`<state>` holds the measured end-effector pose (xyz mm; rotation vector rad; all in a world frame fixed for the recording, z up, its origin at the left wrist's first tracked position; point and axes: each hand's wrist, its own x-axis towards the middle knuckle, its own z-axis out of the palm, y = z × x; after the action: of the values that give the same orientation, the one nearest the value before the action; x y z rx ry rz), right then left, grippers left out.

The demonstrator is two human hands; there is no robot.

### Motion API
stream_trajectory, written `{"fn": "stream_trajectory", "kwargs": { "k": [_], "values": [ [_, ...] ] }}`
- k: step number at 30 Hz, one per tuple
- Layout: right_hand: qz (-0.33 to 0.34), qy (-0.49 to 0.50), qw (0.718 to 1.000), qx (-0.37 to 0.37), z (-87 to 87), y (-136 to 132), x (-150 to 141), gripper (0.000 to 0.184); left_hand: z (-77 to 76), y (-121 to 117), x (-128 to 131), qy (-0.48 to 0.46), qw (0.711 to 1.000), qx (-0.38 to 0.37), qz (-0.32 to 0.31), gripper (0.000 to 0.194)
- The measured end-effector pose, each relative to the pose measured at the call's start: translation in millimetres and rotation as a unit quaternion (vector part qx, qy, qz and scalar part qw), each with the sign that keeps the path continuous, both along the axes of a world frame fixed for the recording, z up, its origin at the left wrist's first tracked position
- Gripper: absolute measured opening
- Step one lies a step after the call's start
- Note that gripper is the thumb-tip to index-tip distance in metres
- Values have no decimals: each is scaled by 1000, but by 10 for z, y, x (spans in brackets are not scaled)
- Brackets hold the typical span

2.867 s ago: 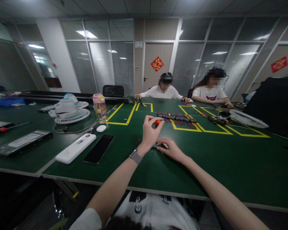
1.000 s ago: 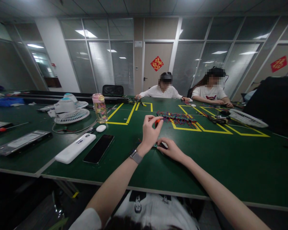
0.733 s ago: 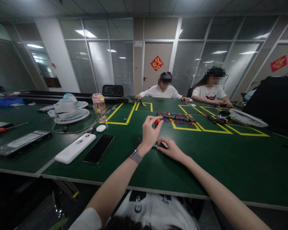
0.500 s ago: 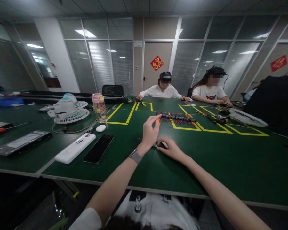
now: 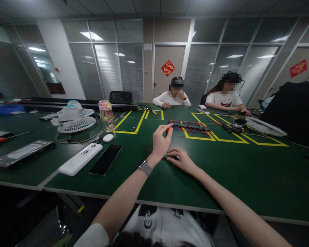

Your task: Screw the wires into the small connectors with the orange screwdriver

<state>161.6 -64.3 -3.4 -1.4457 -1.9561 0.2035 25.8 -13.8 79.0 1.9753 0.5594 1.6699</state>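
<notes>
My left hand (image 5: pixel 161 140) is raised over the table with its fingers closed around an orange-handled screwdriver (image 5: pixel 169 129). Only a bit of the handle shows; its shaft and tip are hidden behind the hand. Just below and to the right, my right hand (image 5: pixel 182 160) rests on the table, thumb and fingers pinching a small green circuit board (image 5: pixel 166 156). A dark part shows between those fingers. Thin red wires stick out to the left of the board, behind my left wrist. Beyond both hands lies a row of small boards with red and blue wires (image 5: pixel 189 128).
Left of my arms are a black phone (image 5: pixel 105 160), a white power bank (image 5: pixel 81 159), a white oval case (image 5: pixel 108 138), a bottle (image 5: pixel 106 116) and fan parts (image 5: pixel 76 124). Yellow tape marks the green table (image 5: pixel 247 178). Two people sit across; a white grille (image 5: pixel 265 126) lies right.
My hands stay nearly in place, with the left fingers shifting slightly and more orange handle showing. Across the table, one person has drawn in both arms and raised a hand to the face.
</notes>
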Motion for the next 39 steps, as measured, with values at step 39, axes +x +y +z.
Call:
{"fn": "stream_trajectory", "kwargs": {
  "k": [39],
  "values": [
    [-8,4,1000,5,-16,20,-6,17,-3,13,-8,10,997,-15,71,20]
  ]
}}
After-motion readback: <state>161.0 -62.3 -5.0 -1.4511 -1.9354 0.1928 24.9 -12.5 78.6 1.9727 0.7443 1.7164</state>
